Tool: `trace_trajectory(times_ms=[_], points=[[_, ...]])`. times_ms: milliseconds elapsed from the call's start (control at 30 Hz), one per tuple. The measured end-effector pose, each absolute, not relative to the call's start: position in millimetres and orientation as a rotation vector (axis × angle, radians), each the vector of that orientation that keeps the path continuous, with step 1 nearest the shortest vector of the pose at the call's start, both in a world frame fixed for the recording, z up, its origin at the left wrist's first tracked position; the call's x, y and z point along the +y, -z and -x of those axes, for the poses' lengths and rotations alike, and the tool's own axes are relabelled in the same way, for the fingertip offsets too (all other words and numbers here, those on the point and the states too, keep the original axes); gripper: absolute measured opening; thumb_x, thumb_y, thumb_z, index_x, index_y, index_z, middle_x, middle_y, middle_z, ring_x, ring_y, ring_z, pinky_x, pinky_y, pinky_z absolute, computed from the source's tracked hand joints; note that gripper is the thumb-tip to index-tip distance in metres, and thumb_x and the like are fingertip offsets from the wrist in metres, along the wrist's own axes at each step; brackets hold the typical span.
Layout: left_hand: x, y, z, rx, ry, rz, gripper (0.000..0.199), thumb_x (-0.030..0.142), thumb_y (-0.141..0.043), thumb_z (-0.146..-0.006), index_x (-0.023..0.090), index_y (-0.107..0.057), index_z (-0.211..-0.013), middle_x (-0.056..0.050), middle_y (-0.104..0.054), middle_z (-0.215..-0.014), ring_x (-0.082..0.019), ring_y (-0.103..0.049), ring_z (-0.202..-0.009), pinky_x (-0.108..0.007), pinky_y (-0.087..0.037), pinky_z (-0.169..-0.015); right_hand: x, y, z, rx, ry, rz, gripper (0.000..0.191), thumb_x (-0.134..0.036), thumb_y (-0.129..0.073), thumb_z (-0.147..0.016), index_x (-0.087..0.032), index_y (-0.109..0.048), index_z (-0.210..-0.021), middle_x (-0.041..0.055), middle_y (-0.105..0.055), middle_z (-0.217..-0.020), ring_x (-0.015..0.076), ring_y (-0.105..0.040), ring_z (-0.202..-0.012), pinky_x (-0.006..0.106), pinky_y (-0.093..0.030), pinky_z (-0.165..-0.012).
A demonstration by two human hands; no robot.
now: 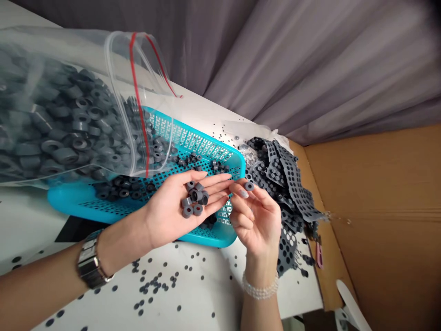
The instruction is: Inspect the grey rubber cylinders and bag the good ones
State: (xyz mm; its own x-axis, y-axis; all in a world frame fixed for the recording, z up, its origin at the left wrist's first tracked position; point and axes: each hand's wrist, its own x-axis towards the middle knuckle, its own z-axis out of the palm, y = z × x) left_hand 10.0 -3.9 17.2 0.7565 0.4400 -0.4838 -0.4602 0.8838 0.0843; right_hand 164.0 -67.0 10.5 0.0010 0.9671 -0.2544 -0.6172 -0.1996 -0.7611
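Observation:
My left hand (168,209) lies palm up with its fingers stretched out, and several small dark grey rubber bushings (195,195) rest in its palm. Between the thumb and a finger of my right hand (257,220), one more bushing (249,185) is pinched, close to the left fingertips. Beneath both hands stands a turquoise plastic basket (206,240) with loose bushings (124,187) in it. A clear zip bag (117,82) full of grey bushings hangs over the basket's left part, its mouth toward my left hand.
Perforated grey rubber sheets (292,184) are piled right of the basket. Small dark discs (156,285) lie scattered on the white table (193,294). A cardboard panel (386,202) borders the right side, with a pink-handled tool (319,255) beside it. A grey curtain (262,55) hangs behind.

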Motion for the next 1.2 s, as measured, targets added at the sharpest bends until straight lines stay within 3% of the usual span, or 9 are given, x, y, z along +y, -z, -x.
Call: trace_trajectory(times_ms=[200, 400, 500, 733, 1067, 1200], points=[[-3.9, -17.1, -9.4, 0.497, -0.499, 0.035, 0.053, 0.021, -0.044, -0.088, -0.001, -0.045, -0.136, -0.021, -0.055, -0.136, -0.028, -0.049, -0.129, -0.037, -0.041, -0.109, -67.0, -17.2, -158.6, -0.572, -1.435, 1.005, 0.029, -0.03, -0.045, -0.089, -0.021, -0.033, -0.064, -0.0059, -0.037, -0.061, 0.003, -0.012, -0.038, 0.015, -0.01, -0.03], [-4.0, -15.6, -9.4, 0.488, -0.497, 0.054, 0.049, 0.022, -0.044, -0.089, -0.001, -0.049, -0.132, -0.022, -0.058, -0.133, -0.028, -0.052, -0.126, -0.036, -0.041, -0.108, -68.9, -17.5, -150.8, -0.625, -1.364, 1.087, 0.008, -0.019, -0.052, -0.085, -0.024, -0.046, -0.086, -0.0087, -0.043, -0.057, 0.004, -0.018, -0.038, 0.015, -0.017, -0.034], [-3.5, -13.6, -9.6, 0.48, -0.513, 0.042, 0.048, 0.023, -0.042, -0.09, -0.001, -0.051, -0.131, -0.02, -0.058, -0.133, -0.027, -0.05, -0.128, -0.036, -0.04, -0.109, -71.4, -16.3, -146.2, -0.773, -1.296, 1.176, 0.011, -0.022, -0.053, -0.088, -0.024, -0.053, -0.099, -0.01, -0.037, -0.052, 0.0053, -0.019, -0.041, 0.016, -0.019, -0.038], [-1.8, -12.7, -7.1, 0.498, -0.516, -0.012, 0.049, 0.024, -0.046, -0.09, 0.002, -0.049, -0.133, -0.018, -0.056, -0.135, -0.025, -0.052, -0.127, -0.037, -0.038, -0.11, -77.4, -14.8, -132.9, -1.506, -0.8, 1.563, 0.006, -0.021, -0.063, -0.086, -0.02, -0.067, -0.09, -0.0072, -0.044, -0.056, 0.0052, -0.034, -0.049, 0.019, -0.031, -0.049], [-2.3, -15.1, -10.5, 0.565, -0.562, 0.027, 0.051, 0.023, -0.047, -0.088, 0.0, -0.049, -0.133, -0.021, -0.06, -0.13, -0.025, -0.053, -0.126, -0.032, -0.044, -0.104, -73.0, -11.0, -137.8, -1.374, -0.926, 1.626, 0.014, -0.029, -0.055, -0.091, -0.018, -0.06, -0.085, -0.0051, -0.048, -0.063, 0.0078, -0.037, -0.055, 0.021, -0.033, -0.053], [-1.9, -17.2, -10.7, 0.59, -0.565, 0.047, 0.051, 0.024, -0.044, -0.09, 0.001, -0.048, -0.135, -0.02, -0.06, -0.13, -0.025, -0.055, -0.124, -0.033, -0.043, -0.105, -73.0, -12.3, -136.4, -1.37, -0.922, 1.603, 0.009, -0.028, -0.058, -0.09, -0.019, -0.06, -0.088, -0.0082, -0.038, -0.057, 0.0072, -0.033, -0.052, 0.021, -0.031, -0.051]])
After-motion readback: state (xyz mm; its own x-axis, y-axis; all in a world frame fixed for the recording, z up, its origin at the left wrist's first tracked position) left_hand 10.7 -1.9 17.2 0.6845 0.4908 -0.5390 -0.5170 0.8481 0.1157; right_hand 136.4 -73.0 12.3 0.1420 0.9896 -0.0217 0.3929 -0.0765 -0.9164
